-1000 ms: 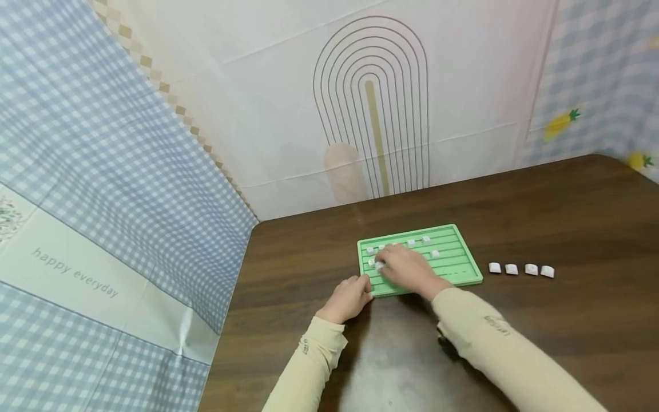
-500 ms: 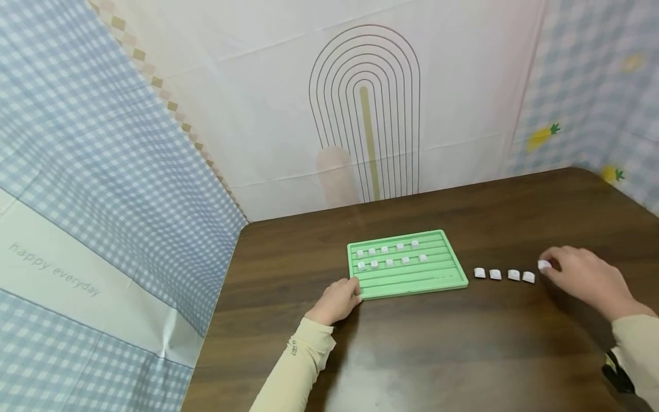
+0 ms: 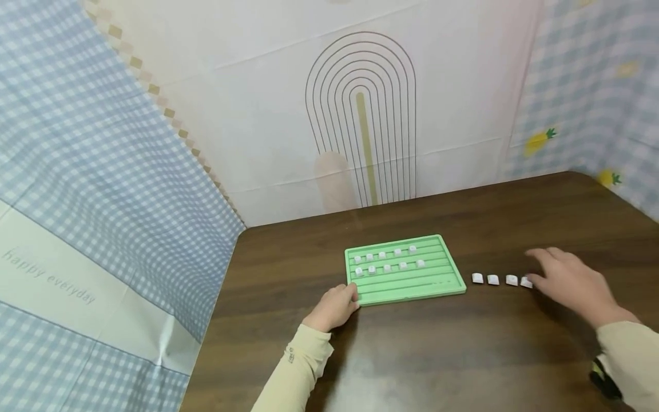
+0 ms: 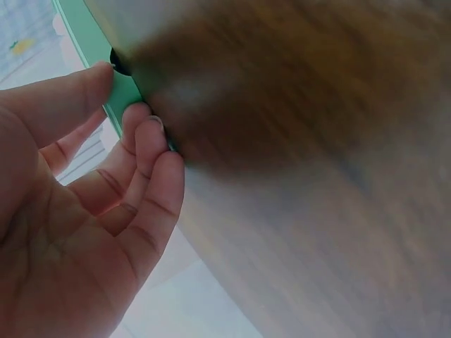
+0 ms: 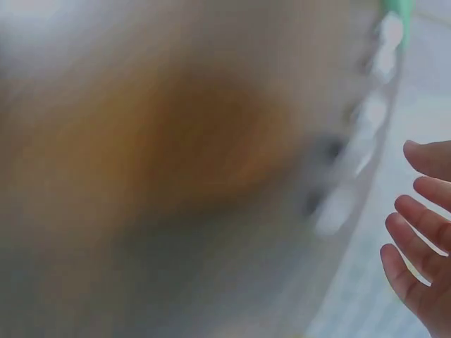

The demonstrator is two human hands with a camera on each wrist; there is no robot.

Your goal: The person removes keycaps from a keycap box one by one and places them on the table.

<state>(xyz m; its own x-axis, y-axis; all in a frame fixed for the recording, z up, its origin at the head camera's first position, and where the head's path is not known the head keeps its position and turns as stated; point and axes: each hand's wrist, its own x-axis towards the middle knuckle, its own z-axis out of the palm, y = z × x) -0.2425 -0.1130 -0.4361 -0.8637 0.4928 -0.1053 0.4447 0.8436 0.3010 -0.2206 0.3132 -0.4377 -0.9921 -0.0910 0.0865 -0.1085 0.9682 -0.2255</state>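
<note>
Left hand [image 3: 332, 307] pinches green tray [image 3: 407, 284]; right hand [image 3: 575, 285] spread beside keycaps [image 3: 511, 280].

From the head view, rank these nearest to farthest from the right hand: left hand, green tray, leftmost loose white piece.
From the right hand:
1. Leftmost loose white piece: off the tray's right side.
2. Green tray: left of that piece.
3. Left hand: at the tray's near left corner.

My bare fingers [image 4: 163, 190] emerge from pale cream long sleeves [image 3: 278, 382], small dark lettering [image 3: 291, 355] marking the left, something black with a yellow-green patch [image 3: 605, 382] showing under the right.
</note>
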